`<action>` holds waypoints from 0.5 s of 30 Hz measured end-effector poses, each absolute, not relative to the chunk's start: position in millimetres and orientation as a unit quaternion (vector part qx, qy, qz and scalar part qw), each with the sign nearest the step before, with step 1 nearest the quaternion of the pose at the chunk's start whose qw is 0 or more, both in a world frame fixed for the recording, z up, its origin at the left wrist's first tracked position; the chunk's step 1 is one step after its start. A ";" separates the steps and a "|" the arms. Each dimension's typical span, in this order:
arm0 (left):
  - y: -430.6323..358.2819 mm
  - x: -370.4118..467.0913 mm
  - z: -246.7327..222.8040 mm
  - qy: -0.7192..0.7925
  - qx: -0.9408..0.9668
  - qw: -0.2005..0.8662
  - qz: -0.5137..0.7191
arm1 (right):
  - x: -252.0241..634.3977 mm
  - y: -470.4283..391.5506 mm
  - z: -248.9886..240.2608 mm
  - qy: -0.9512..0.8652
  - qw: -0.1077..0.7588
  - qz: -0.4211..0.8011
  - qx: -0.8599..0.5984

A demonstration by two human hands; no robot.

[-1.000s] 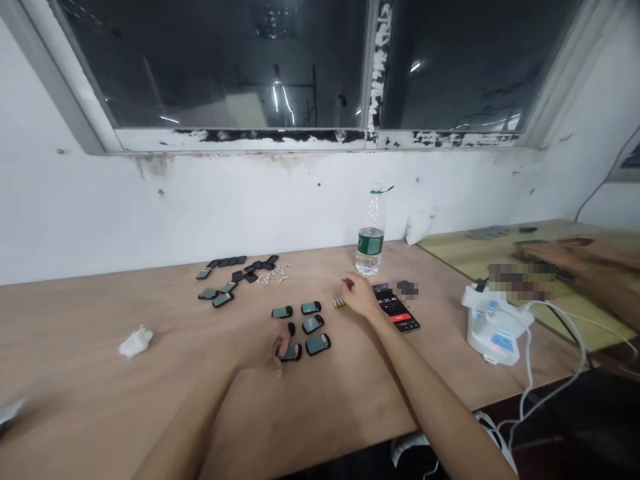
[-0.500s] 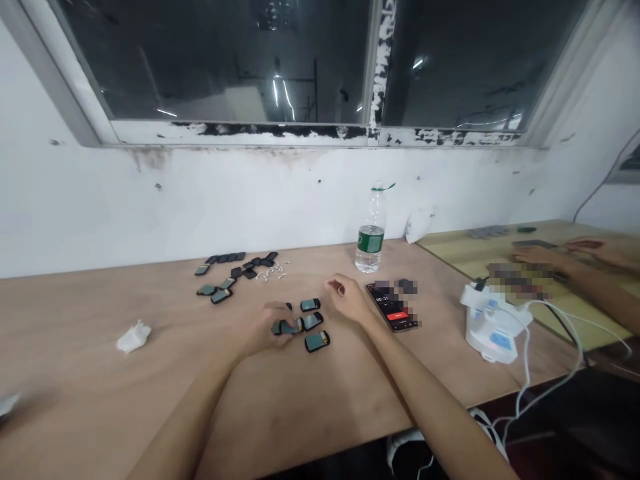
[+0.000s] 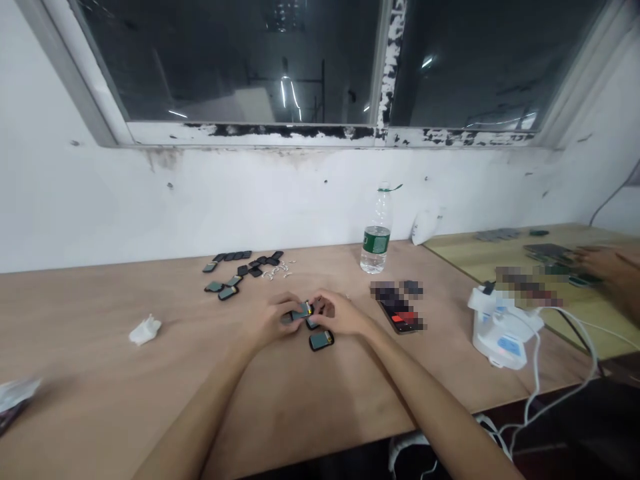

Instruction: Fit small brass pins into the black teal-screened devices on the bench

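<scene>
My left hand (image 3: 273, 321) is closed on a small black-framed display panel (image 3: 301, 311) with a grey-green screen and a yellowish strip at its right end. Its fingers grip the left part. My right hand (image 3: 336, 312) is beside that right end, thumb and fingers curled together; whatever they pinch is too small or hidden to name. Below the hands another display panel (image 3: 321, 341) lies flat on the table. One more is partly hidden beneath the fingers.
Several black-framed panels (image 3: 229, 293) and black pieces (image 3: 255, 271) lie toward the wall, near small white bits (image 3: 277, 270). A water bottle (image 3: 376, 240), a phone (image 3: 400, 313) and a white power strip (image 3: 505, 333) with cables stand right. Crumpled tissue (image 3: 145, 330) lies left. A co-worker's hand (image 3: 600, 260) is far right.
My right hand has come left and down to the panel in my left hand. The left hand has lifted slightly and moved right. The view has shifted a little left.
</scene>
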State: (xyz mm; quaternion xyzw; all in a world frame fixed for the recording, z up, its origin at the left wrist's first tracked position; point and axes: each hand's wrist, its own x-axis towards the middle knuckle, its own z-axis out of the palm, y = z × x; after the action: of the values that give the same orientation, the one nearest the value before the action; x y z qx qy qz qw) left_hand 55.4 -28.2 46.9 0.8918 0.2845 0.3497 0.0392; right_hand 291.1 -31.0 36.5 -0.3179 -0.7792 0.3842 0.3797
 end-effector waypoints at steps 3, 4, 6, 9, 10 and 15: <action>-27.7 55.6 45.1 0.290 0.888 0.039 0.354 | 289.7 -30.9 35.1 -0.781 0.392 0.365 -0.322; -27.7 55.4 44.8 0.289 0.889 0.037 0.353 | 289.3 -31.0 34.9 -0.782 0.393 0.357 -0.325; -27.8 55.1 44.5 0.282 0.892 0.036 0.351 | 288.6 -31.0 34.5 -0.787 0.388 0.348 -0.328; -28.0 54.8 43.9 0.281 0.892 0.035 0.352 | 288.0 -31.1 33.1 -0.793 0.376 0.354 -0.324; -27.9 54.7 43.6 0.283 0.892 0.033 0.351 | 287.9 -31.1 32.2 -0.794 0.373 0.355 -0.322; -26.9 53.7 41.4 0.286 0.891 0.024 0.353 | 288.0 -30.1 27.2 -0.810 0.374 0.328 -0.311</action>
State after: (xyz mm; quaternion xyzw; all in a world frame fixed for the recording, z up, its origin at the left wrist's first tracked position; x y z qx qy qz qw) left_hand 53.7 -26.9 41.4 0.8907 0.2860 0.3526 0.0238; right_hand 288.0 -30.1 27.2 -0.3113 -0.8099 0.3277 0.3739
